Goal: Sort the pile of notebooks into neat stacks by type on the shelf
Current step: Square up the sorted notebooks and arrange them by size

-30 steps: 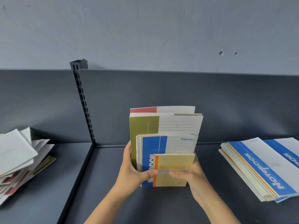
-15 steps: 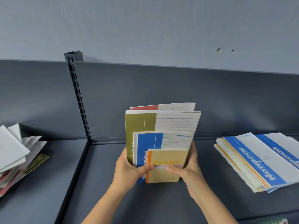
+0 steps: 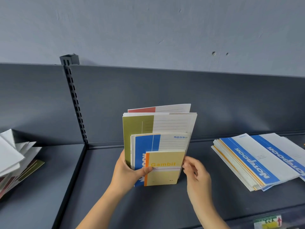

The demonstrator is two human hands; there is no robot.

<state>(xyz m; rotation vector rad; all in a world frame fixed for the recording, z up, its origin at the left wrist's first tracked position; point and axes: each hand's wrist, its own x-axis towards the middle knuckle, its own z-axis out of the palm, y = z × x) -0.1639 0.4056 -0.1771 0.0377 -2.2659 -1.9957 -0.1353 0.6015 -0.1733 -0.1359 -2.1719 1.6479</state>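
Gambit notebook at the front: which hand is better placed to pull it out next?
The right, probably. The left hand grips the whole upright bundle, thumb across its front, steadying it; the right hand has its fingertips at the right edge of the Gambit notebook.

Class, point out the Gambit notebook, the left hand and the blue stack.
Gambit notebook [image 3: 165, 175]: head view, front cover.
left hand [image 3: 127, 176]: head view, its back.
blue stack [image 3: 250, 160]: head view, top cover.
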